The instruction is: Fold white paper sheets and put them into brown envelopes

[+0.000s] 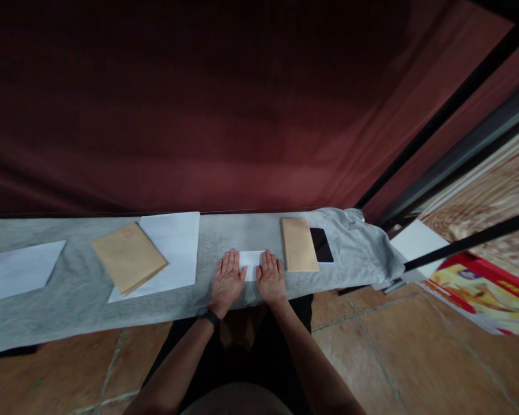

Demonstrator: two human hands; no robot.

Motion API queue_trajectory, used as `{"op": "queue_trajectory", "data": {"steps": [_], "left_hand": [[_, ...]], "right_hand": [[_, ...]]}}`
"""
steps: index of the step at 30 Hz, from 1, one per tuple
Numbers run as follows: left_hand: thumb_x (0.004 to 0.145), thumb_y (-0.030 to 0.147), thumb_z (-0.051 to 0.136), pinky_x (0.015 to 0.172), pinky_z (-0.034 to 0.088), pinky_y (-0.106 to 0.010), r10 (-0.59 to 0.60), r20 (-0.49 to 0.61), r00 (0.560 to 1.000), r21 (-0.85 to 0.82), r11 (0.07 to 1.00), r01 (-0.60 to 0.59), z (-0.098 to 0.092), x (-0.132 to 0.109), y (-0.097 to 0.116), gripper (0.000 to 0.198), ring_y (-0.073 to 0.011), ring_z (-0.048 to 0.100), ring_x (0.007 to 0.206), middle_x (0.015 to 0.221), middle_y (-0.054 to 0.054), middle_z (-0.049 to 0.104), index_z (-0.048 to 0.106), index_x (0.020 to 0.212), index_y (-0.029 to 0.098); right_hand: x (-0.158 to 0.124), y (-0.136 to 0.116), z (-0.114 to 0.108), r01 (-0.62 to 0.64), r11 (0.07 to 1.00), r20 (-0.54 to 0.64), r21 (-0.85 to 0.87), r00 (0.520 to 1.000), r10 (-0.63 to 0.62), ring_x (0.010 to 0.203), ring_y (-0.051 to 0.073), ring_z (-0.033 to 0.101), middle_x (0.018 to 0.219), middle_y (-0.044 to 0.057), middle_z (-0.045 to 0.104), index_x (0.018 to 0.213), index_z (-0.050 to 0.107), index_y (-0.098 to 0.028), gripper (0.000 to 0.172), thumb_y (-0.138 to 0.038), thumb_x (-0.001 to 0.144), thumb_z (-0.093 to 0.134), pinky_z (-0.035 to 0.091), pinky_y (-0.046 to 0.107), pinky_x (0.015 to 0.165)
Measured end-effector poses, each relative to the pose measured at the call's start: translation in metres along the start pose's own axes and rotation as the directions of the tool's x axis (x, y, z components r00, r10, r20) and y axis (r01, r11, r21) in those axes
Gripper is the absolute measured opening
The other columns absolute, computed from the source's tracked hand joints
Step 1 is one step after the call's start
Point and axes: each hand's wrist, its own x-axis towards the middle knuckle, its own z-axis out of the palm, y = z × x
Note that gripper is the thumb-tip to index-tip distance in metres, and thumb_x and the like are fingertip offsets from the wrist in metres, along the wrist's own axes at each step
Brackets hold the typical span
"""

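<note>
My left hand [227, 278] and my right hand [270, 276] lie flat, palms down, fingers stretched out, on a small folded white paper [251, 263]. The paper rests on a table draped in grey cloth [69, 300], and each hand covers one end of it. A black band sits on my left wrist. Just right of my right hand lies a stack of brown envelopes [299, 244], and beside that a dark phone [321, 244].
Left of my hands, a second pile of brown envelopes [128, 257] sits on a white sheet [173, 248]. Another white sheet [17, 270] lies far left. A dark red curtain [199, 104] hangs behind the table. Tiled floor below, a colourful poster [480, 288] at right.
</note>
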Motion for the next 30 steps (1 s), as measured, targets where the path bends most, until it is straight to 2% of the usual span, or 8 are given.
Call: {"op": "queue_trajectory", "data": {"steps": [4,7,11,13,18,22,27,30], "left_hand": [[0.1,0.039,0.031,0.122,0.026,-0.051,-0.003,0.015,1.0,-0.014,1.0,0.003,-0.005,0.0,0.002,0.064,-0.0292,0.029,0.152,0.161,-0.018,0.036,0.035,0.155,0.007],[0.1,0.037,0.033,0.121,0.026,-0.052,0.004,0.04,0.999,-0.003,1.0,-0.004,-0.008,0.001,0.003,0.06,-0.0307,0.029,0.151,0.162,-0.018,0.033,0.039,0.154,0.011],[0.099,0.029,0.032,0.121,0.025,-0.05,0.029,0.094,0.995,0.011,1.0,-0.03,-0.013,0.001,0.001,0.057,-0.0291,0.027,0.152,0.164,-0.016,0.031,0.039,0.154,0.015],[0.099,0.029,0.032,0.122,0.025,-0.049,0.034,0.103,0.994,0.009,0.999,-0.035,-0.013,0.001,0.0,0.058,-0.0286,0.027,0.153,0.164,-0.016,0.031,0.038,0.155,0.015],[0.1,0.035,0.033,0.12,0.027,-0.051,0.009,0.061,0.998,-0.002,1.0,-0.009,-0.01,0.001,0.003,0.058,-0.0295,0.029,0.151,0.162,-0.015,0.035,0.039,0.154,0.016],[0.1,0.038,0.035,0.12,0.027,-0.05,-0.013,0.039,0.999,-0.005,1.0,0.013,-0.008,0.002,0.006,0.059,-0.0289,0.031,0.151,0.162,-0.014,0.037,0.04,0.154,0.016],[0.101,0.038,0.034,0.121,0.027,-0.05,-0.005,0.049,0.999,0.001,1.0,0.005,-0.011,0.003,0.002,0.058,-0.0288,0.029,0.152,0.163,-0.014,0.035,0.04,0.154,0.015],[0.101,0.037,0.033,0.122,0.026,-0.051,0.033,0.057,0.998,-0.01,0.999,-0.033,-0.016,-0.004,0.004,0.056,-0.0279,0.029,0.152,0.162,-0.013,0.036,0.043,0.152,0.015]], "right_hand": [[0.004,-0.004,-0.005,-0.021,1.0,0.021,0.0,1.0,0.021,0.146,0.028,0.038,0.157,0.018,0.041,0.153,0.04,-0.007,0.053,-0.027,0.104,0.039,0.023,0.047,0.12],[0.007,-0.017,-0.007,-0.04,0.999,0.037,0.028,0.999,0.039,0.147,0.028,0.037,0.156,0.019,0.043,0.151,0.043,-0.007,0.051,-0.027,0.104,0.038,0.023,0.049,0.12],[-0.001,-0.04,-0.003,0.067,0.992,0.047,0.104,0.996,-0.073,0.145,0.023,0.041,0.154,0.014,0.047,0.15,0.047,-0.013,0.05,-0.034,0.107,0.033,0.026,0.044,0.121],[-0.008,-0.044,0.0,0.087,0.991,0.028,0.101,0.996,-0.09,0.144,0.023,0.043,0.154,0.013,0.048,0.149,0.048,-0.014,0.05,-0.037,0.108,0.032,0.026,0.042,0.121],[-0.024,-0.022,0.003,0.113,0.993,-0.041,0.033,0.993,-0.112,0.144,0.026,0.043,0.155,0.015,0.045,0.153,0.042,-0.013,0.053,-0.039,0.106,0.039,0.026,0.045,0.121],[-0.032,0.0,-0.001,0.1,0.995,-0.052,0.007,0.994,-0.1,0.143,0.027,0.044,0.154,0.015,0.047,0.154,0.039,-0.012,0.055,-0.038,0.106,0.039,0.025,0.046,0.12],[-0.038,0.003,-0.005,0.076,0.997,-0.058,0.001,0.995,-0.076,0.143,0.029,0.043,0.154,0.015,0.047,0.153,0.042,-0.01,0.054,-0.038,0.106,0.037,0.024,0.047,0.12],[-0.038,0.001,-0.007,0.071,0.997,-0.056,0.007,0.996,-0.07,0.143,0.028,0.043,0.155,0.014,0.046,0.152,0.043,-0.01,0.053,-0.035,0.106,0.036,0.023,0.047,0.121]]}}
